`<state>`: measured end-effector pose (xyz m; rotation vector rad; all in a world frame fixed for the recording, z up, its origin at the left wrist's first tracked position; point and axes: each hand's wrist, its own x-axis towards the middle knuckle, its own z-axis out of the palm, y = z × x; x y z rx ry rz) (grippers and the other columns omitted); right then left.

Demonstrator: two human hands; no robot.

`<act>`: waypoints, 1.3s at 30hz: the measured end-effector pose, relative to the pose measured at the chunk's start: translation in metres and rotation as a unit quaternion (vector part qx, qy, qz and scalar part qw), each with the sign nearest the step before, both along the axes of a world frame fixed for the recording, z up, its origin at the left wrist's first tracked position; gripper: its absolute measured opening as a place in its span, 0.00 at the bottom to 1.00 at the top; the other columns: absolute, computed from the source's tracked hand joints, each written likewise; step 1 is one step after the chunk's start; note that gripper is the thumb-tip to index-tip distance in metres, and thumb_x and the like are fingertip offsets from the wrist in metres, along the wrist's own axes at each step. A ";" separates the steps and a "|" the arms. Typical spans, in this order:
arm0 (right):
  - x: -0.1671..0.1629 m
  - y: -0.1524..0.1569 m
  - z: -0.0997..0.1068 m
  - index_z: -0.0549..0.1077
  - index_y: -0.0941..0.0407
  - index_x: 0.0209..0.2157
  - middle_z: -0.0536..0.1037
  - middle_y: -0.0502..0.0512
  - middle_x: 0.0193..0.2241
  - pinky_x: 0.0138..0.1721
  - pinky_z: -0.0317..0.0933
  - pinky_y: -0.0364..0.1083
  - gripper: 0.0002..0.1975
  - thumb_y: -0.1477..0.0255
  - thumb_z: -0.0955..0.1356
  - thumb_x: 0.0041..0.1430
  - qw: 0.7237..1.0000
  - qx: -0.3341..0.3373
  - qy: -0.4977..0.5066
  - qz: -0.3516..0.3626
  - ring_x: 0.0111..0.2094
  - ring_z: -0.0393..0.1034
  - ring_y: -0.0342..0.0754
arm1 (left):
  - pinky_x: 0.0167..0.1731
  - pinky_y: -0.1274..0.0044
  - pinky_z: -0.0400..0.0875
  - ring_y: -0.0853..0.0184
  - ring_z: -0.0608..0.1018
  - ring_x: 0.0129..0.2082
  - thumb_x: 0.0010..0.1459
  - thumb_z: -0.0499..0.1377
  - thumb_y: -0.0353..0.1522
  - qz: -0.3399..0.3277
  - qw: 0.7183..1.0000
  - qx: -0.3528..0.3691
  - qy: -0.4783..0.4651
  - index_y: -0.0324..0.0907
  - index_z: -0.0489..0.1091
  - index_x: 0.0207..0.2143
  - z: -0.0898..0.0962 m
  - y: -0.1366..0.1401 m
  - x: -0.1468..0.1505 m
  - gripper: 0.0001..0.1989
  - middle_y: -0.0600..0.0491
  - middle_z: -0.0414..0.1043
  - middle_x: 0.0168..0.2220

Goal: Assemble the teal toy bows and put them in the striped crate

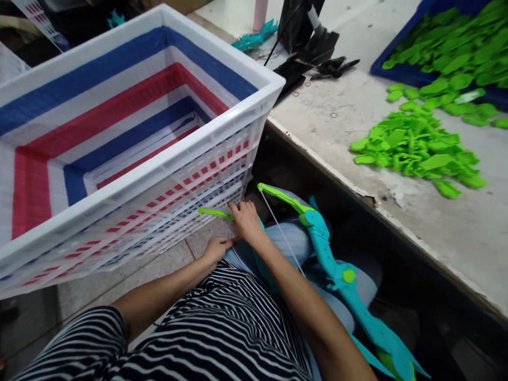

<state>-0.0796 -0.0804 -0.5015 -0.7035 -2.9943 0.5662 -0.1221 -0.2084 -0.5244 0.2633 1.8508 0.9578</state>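
Note:
My right hand (246,222) is closed around the limb of a toy bow, whose green tip (214,212) sticks out to the left of the fingers. Teal parts of this bow show beside my wrist; my forearm hides much of it. Just below, my left hand (218,248) is pinched shut at a thin white string near my lap. Another toy bow (337,264), teal with a green upper limb, rests across my legs to the right. Its white string (281,227) runs down from the limb's tip.
A large white plastic basket (222,148) with a striped red, white and blue lining stands at left. On the worktable (341,127) at right lies a heap of green plastic parts (420,145). A blue bin (381,66) behind it holds more; black items (313,58) lie farther back.

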 end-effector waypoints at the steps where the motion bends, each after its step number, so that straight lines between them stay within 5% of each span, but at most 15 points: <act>1: 0.003 0.002 -0.002 0.67 0.58 0.53 0.73 0.65 0.41 0.56 0.52 0.59 0.24 0.78 0.67 0.54 1.000 -0.025 0.011 -0.015 0.46 0.65 0.57 | 0.25 0.80 0.60 0.71 0.71 0.23 0.51 0.60 0.38 0.023 0.999 0.018 -0.028 0.39 0.68 0.21 0.006 0.000 0.000 0.13 0.57 0.68 0.19; 4: 0.020 0.011 -0.005 0.71 0.56 0.50 0.74 0.60 0.41 0.52 0.58 0.56 0.20 0.74 0.69 0.53 0.977 -0.180 0.106 -0.049 0.44 0.67 0.53 | 0.33 0.76 0.69 0.70 0.75 0.27 0.53 0.61 0.38 0.132 0.960 0.123 -0.214 0.40 0.68 0.28 0.034 -0.005 -0.005 0.10 0.55 0.72 0.25; 7: 0.042 0.016 -0.006 0.72 0.55 0.48 0.76 0.57 0.42 0.47 0.64 0.51 0.21 0.68 0.71 0.50 0.886 -0.410 0.201 -0.078 0.42 0.70 0.50 | 0.28 0.77 0.69 0.74 0.69 0.18 0.51 0.64 0.37 0.164 0.901 0.232 -0.328 0.40 0.68 0.30 0.068 -0.006 -0.017 0.11 0.60 0.64 0.17; 11: 0.069 0.009 -0.004 0.75 0.55 0.45 0.79 0.55 0.42 0.44 0.66 0.49 0.24 0.64 0.74 0.44 0.770 -0.576 0.221 -0.161 0.41 0.72 0.49 | 0.18 0.82 0.59 0.80 0.57 0.12 0.48 0.66 0.37 0.059 0.932 0.265 -0.242 0.38 0.69 0.33 0.099 0.007 -0.042 0.14 0.60 0.65 0.15; 14: 0.079 0.003 -0.001 0.76 0.54 0.42 0.79 0.55 0.42 0.44 0.66 0.49 0.24 0.65 0.76 0.40 0.749 -0.588 0.228 -0.207 0.40 0.73 0.49 | 0.18 0.82 0.56 0.79 0.60 0.13 0.46 0.67 0.38 -0.020 0.953 0.250 -0.169 0.37 0.69 0.32 0.106 0.022 -0.056 0.16 0.56 0.70 0.17; 21: 0.082 -0.001 0.001 0.77 0.54 0.42 0.80 0.55 0.38 0.42 0.68 0.50 0.24 0.64 0.76 0.39 0.742 -0.587 0.231 -0.227 0.39 0.73 0.51 | 0.16 0.82 0.51 0.79 0.62 0.13 0.49 0.62 0.34 -0.076 0.963 0.256 -0.034 0.37 0.70 0.27 0.107 0.042 -0.065 0.08 0.56 0.70 0.17; 33: 0.081 0.000 -0.004 0.77 0.53 0.41 0.80 0.54 0.36 0.48 0.65 0.51 0.25 0.64 0.77 0.37 0.729 -0.597 0.236 -0.238 0.41 0.73 0.51 | 0.20 0.83 0.57 0.77 0.65 0.15 0.50 0.60 0.31 -0.051 0.966 0.252 0.019 0.37 0.69 0.24 0.117 0.049 -0.064 0.05 0.58 0.68 0.15; 39: 0.082 0.001 -0.007 0.77 0.53 0.41 0.80 0.54 0.38 0.49 0.65 0.52 0.25 0.63 0.77 0.37 0.729 -0.596 0.241 -0.235 0.42 0.73 0.51 | 0.16 0.83 0.52 0.79 0.60 0.12 0.50 0.61 0.33 -0.047 0.965 0.258 0.020 0.37 0.69 0.25 0.113 0.048 -0.064 0.07 0.58 0.68 0.15</act>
